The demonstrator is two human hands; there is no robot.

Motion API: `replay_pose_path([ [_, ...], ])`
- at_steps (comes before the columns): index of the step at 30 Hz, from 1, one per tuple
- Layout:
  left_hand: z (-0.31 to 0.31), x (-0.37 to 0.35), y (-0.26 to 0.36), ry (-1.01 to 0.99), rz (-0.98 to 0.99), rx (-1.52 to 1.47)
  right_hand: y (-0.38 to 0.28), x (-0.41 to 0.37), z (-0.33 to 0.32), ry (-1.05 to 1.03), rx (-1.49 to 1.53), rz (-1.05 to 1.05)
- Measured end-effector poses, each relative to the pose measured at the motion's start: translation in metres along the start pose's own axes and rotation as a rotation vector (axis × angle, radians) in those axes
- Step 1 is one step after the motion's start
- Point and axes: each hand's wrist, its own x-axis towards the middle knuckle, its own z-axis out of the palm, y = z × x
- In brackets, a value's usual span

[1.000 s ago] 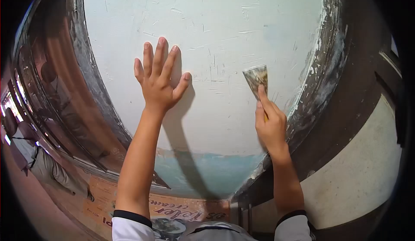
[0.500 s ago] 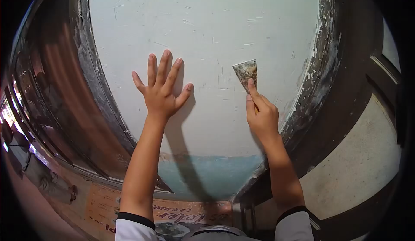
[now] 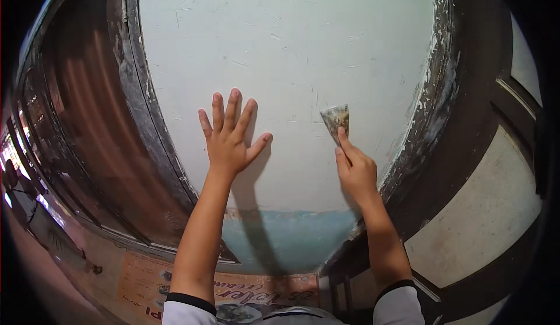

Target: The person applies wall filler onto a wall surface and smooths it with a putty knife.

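My left hand (image 3: 229, 144) lies flat on the white wall (image 3: 280, 51) with its fingers spread, and it holds nothing. In my right hand (image 3: 357, 170) is a scraper (image 3: 336, 119), its worn, stained blade pointing up and its top edge close to the wall. My index finger presses along the blade, while the handle is mostly hidden in my grip. Scratches and small nicks mark the white surface around the blade. Below both hands, the white gives way to a blue-green band (image 3: 286, 237).
Dark, paint-flecked frames border the wall at left (image 3: 140, 62) and at right (image 3: 429, 97). A dark door with pale panels (image 3: 478, 208) stands on the right. Brown curtain-like folds (image 3: 93, 121) show at left. A printed orange banner (image 3: 140, 284) lies low down.
My left hand has slid down and slightly right along the wall. My right hand and the scraper have moved down a little. The view has shifted slightly too.
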Motion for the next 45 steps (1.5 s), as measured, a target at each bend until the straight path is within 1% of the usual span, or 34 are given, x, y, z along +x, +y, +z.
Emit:
replay_pose_path([
  [2,-0.001,-0.003,0.0,-0.019,-0.006,-0.008,0.006,-0.008,0.007,0.014,0.005,-0.023],
  [5,-0.002,-0.002,0.0,-0.041,0.0,0.001,-0.017,0.022,0.0,-0.038,-0.092,0.006],
  [6,-0.003,-0.003,0.0,-0.042,0.004,-0.004,-0.026,0.032,-0.003,-0.063,-0.046,0.043],
  [9,-0.006,-0.002,-0.001,-0.089,-0.015,-0.032,-0.019,0.018,0.004,-0.038,-0.024,0.026],
  [11,-0.007,-0.001,-0.001,-0.094,-0.019,-0.038,-0.007,-0.007,0.006,-0.091,-0.073,0.018],
  [12,-0.008,-0.002,0.0,-0.111,-0.024,-0.044,-0.007,-0.007,0.008,-0.09,-0.074,0.013],
  [14,-0.008,0.001,-0.001,-0.116,-0.022,-0.041,-0.009,-0.004,0.011,-0.092,-0.167,0.015],
  [17,-0.01,-0.002,-0.001,-0.152,-0.019,-0.03,-0.037,0.041,0.006,-0.081,-0.177,0.012],
  [18,-0.011,-0.002,0.0,-0.16,-0.019,-0.031,-0.041,0.044,0.005,-0.086,-0.196,0.01],
  [19,-0.012,-0.001,0.001,-0.188,-0.032,-0.019,-0.04,0.04,0.007,-0.021,-0.177,-0.017],
  [20,-0.012,0.0,0.001,-0.205,-0.046,-0.005,-0.036,0.03,0.01,-0.02,-0.179,-0.017],
  [22,-0.013,0.0,0.001,-0.211,-0.036,0.004,-0.023,-0.004,0.015,-0.046,-0.188,-0.026],
  [23,-0.014,0.0,0.002,-0.23,-0.04,-0.019,-0.017,-0.015,0.016,-0.096,-0.21,0.005],
  [26,-0.013,0.0,0.004,-0.266,-0.041,-0.019,-0.027,0.001,0.017,-0.068,-0.266,-0.03],
  [30,-0.02,0.002,0.001,-0.289,-0.041,-0.028,-0.051,0.037,0.012,-0.075,-0.265,-0.004],
  [32,-0.034,0.005,-0.006,-0.409,-0.002,-0.064,-0.039,0.016,0.016,-0.051,-0.241,-0.037],
  [33,-0.038,0.005,-0.015,-0.373,0.04,-0.105,-0.033,-0.001,0.016,-0.116,-0.282,-0.02],
  [34,-0.045,0.005,-0.021,-0.369,0.034,-0.105,-0.028,-0.016,0.017,-0.187,-0.323,-0.001],
  [36,-0.056,0.009,-0.031,-0.411,-0.06,0.004,-0.024,-0.02,0.02,-0.165,-0.323,-0.003],
  [37,-0.057,0.011,-0.036,-0.348,-0.11,0.017,-0.026,-0.016,0.023,-0.125,-0.331,-0.028],
  [39,-0.058,0.014,-0.036,-0.393,-0.135,0.021,-0.036,0.003,0.023,-0.067,-0.331,-0.065],
  [41,-0.058,0.015,-0.035,-0.405,-0.148,0.017,-0.043,0.017,0.023,-0.061,-0.334,-0.074],
  [42,-0.06,0.016,-0.034,-0.458,-0.156,0.043,-0.043,0.021,0.025,-0.06,-0.335,-0.088],
  [43,-0.061,0.018,-0.035,-0.509,-0.164,0.071,-0.041,0.017,0.025,-0.036,-0.298,-0.107],
  [44,-0.062,0.019,-0.036,-0.505,-0.167,0.073,-0.038,0.007,0.024,-0.035,-0.297,-0.112],
  [45,-0.062,0.019,-0.036,-0.527,-0.162,0.084,-0.034,-0.006,0.024,-0.084,-0.299,-0.099],
])
